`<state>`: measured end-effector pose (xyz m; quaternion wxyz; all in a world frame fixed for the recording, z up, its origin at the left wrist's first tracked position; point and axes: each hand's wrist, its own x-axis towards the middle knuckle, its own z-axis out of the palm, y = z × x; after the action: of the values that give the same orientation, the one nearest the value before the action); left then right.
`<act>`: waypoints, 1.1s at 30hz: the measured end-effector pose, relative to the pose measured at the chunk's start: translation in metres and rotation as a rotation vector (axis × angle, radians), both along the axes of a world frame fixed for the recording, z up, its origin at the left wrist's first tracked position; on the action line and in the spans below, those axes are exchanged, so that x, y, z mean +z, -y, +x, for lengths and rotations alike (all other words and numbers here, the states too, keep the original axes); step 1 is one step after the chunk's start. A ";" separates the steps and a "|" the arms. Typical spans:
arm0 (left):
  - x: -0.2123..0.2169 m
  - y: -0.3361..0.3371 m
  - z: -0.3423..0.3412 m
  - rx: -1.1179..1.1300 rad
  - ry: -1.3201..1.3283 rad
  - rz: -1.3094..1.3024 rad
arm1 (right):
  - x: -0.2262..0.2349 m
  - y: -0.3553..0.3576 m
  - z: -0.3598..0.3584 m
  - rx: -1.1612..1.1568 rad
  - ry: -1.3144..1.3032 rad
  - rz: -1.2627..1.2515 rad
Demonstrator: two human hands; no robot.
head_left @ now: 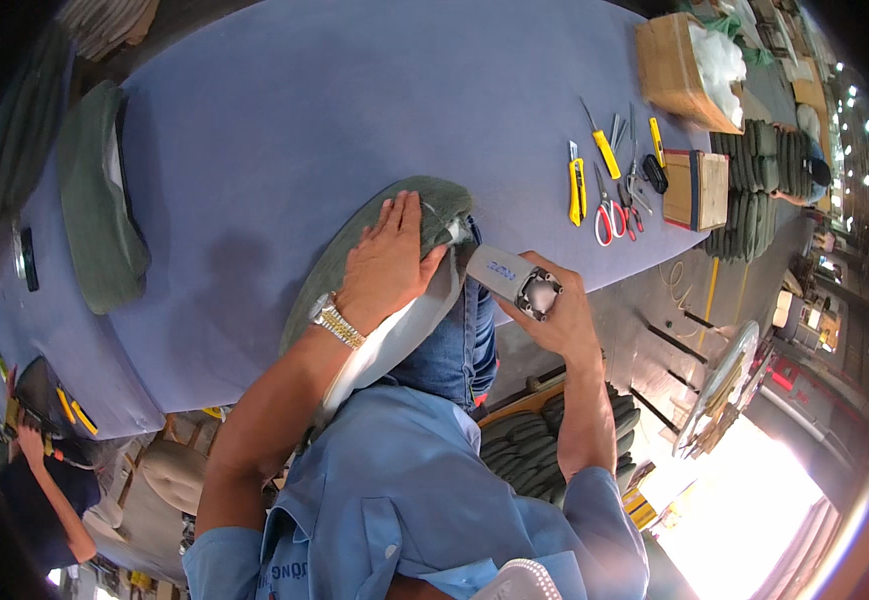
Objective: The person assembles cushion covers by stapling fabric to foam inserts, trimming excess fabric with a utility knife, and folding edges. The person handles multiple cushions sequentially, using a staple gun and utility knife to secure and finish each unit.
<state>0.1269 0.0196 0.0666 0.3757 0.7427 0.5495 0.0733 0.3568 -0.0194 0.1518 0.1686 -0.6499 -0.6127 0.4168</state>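
Note:
A dark green upholstered cushion (pixel 326 268) with a pale underside lies tilted at the near table edge, against my lap. My left hand (pixel 382 268) rests on it with fingers stretched out along the green cover, the thumb near the folded edge. In my right hand (pixel 571 315) is a grey staple gun (pixel 499 268), its nose close to the cushion's right edge. Whether the nose touches the fabric I cannot tell.
On the blue-covered table (pixel 284 90) lie a yellow utility knife (pixel 576 190), red-handled scissors (pixel 604 218) and other hand tools. Beyond them stand a cardboard box (pixel 672 68) and a wooden box (pixel 696 188). Another green cushion (pixel 94 215) lies left. A co-worker's arm (pixel 59 490) shows lower left.

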 end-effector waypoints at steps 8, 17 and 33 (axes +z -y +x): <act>0.003 -0.012 -0.006 0.002 0.020 -0.046 | -0.055 0.006 -0.013 -0.095 0.038 0.081; 0.003 -0.005 0.001 0.008 0.003 0.006 | -0.012 0.023 0.001 -0.429 -0.209 0.070; 0.003 -0.003 0.004 0.025 0.005 -0.022 | -0.052 0.016 -0.011 -0.114 -0.233 0.131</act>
<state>0.1305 0.0226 0.0698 0.3842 0.7315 0.5585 0.0738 0.3459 -0.0351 0.1003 0.3041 -0.6184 -0.5772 0.4381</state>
